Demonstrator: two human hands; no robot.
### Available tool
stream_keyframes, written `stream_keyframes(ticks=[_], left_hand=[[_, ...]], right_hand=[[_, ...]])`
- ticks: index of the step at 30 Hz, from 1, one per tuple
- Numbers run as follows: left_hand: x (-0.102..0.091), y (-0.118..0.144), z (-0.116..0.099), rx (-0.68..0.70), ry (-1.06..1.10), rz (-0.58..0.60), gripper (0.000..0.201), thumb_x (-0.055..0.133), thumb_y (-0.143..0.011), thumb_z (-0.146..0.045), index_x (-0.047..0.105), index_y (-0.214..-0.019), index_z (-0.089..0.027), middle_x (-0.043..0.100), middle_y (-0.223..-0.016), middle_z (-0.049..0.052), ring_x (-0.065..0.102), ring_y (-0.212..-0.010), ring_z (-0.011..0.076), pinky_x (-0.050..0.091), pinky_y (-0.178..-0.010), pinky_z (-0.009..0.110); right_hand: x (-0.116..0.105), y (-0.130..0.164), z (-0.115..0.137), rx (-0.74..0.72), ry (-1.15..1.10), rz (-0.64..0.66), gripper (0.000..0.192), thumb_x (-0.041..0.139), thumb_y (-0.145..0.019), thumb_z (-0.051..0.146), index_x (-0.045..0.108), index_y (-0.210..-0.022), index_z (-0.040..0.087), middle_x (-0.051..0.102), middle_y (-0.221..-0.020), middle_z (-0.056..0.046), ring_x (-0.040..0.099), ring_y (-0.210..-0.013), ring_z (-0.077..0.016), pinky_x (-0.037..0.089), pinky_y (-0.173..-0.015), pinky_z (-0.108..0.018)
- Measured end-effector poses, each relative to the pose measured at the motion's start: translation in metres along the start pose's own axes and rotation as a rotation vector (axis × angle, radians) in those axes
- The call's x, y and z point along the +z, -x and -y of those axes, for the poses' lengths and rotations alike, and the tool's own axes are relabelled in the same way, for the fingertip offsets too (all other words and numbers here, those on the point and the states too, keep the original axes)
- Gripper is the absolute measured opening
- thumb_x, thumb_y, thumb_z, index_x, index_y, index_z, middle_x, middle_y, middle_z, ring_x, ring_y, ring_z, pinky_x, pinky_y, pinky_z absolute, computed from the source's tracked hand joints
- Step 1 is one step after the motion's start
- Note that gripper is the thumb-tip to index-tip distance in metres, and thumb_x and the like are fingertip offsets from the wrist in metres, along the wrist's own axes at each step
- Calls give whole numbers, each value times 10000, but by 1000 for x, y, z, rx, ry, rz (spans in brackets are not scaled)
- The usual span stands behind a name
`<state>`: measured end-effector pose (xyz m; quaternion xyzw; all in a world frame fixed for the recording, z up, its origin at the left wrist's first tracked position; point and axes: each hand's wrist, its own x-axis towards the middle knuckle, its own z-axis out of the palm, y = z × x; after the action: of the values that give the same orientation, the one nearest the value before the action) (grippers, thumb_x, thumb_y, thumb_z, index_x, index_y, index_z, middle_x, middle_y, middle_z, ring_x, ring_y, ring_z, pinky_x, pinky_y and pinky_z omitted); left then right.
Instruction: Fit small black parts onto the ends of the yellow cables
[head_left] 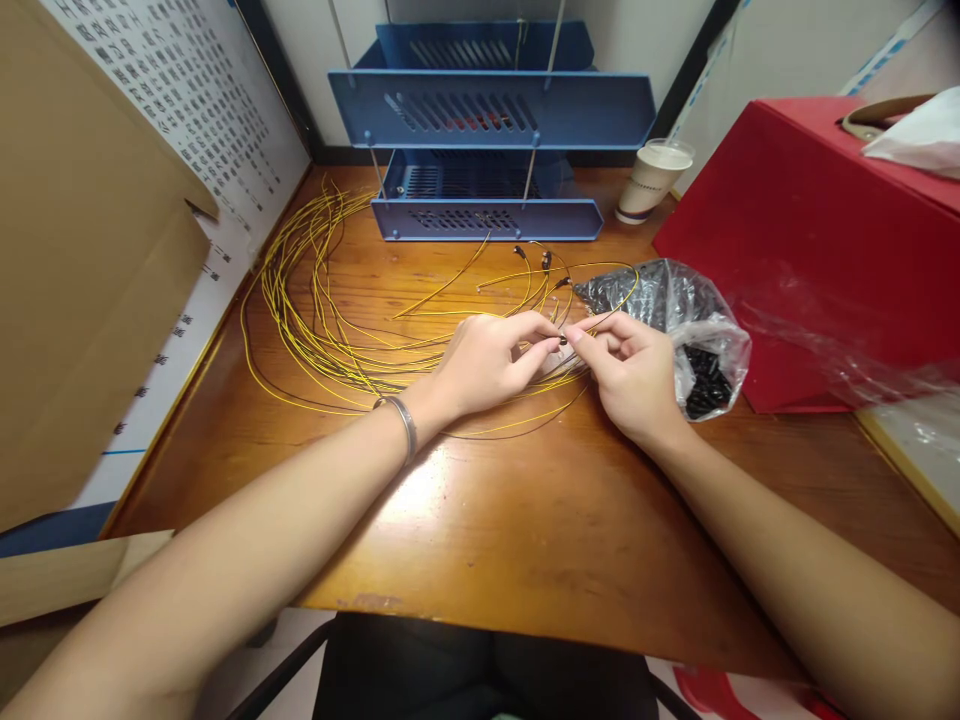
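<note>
- The left hand [487, 362] pinches a yellow wire [420, 345] end; the right hand [630, 375] meets it, grip closed on a small black cap [562, 340].
- The bag of caps [675, 320] lies just beyond the right grip for easy reach; loose wires fan left across the desk [525, 520].

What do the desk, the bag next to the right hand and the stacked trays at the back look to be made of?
Desk: wood or wood veneer under glossy varnish; grain and light glare show. Bag: thin clear plastic film, crinkled and shiny, with small black parts visible through it. Stacked trays: probably matte blue moulded plastic with slotted fronts, held on thin metal-looking rods.
</note>
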<state>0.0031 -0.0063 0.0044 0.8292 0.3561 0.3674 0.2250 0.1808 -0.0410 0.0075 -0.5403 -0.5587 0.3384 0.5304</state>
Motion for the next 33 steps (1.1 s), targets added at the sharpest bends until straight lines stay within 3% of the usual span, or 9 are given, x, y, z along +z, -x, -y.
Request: stream_keyframes(ticks=[8,20,28,33], left_hand=[[1,1,0,-5,-6,-12,212,605,-945,-331,763,-971,-192,796,-835,12,678,-636,115,457,-627,226],[0,1,0,-14,-4,-14,207,605,-949,-328,760,-976,-193,786,-808,4,661,-618,111,453,-621,223],[0,1,0,-13,3,-7,198,605,-948,-319,757,-982,-197,782,-804,2,669,-627,114,460,-619,223],[0,1,1,-19,0,-10,209,606,-949,-334,757,-980,-194,785,-816,7,679,-644,119,468,-629,225]], right_hand=[[0,0,-1,-28,35,8,168,766,-802,335,700,-784,182,469,-499,57,333,-458,-67,241,-463,-249],[0,0,-2,13,-30,-3,193,755,-815,363,655,-791,199,400,-468,81,277,-438,-64,191,-453,-258],[0,0,-1,-7,8,-7,197,771,-799,360,675,-744,197,493,-516,44,352,-463,-74,246,-459,-254],[1,-1,-1,8,-1,1,197,765,-812,364,664,-768,200,433,-489,65,311,-452,-71,227,-461,-258]])
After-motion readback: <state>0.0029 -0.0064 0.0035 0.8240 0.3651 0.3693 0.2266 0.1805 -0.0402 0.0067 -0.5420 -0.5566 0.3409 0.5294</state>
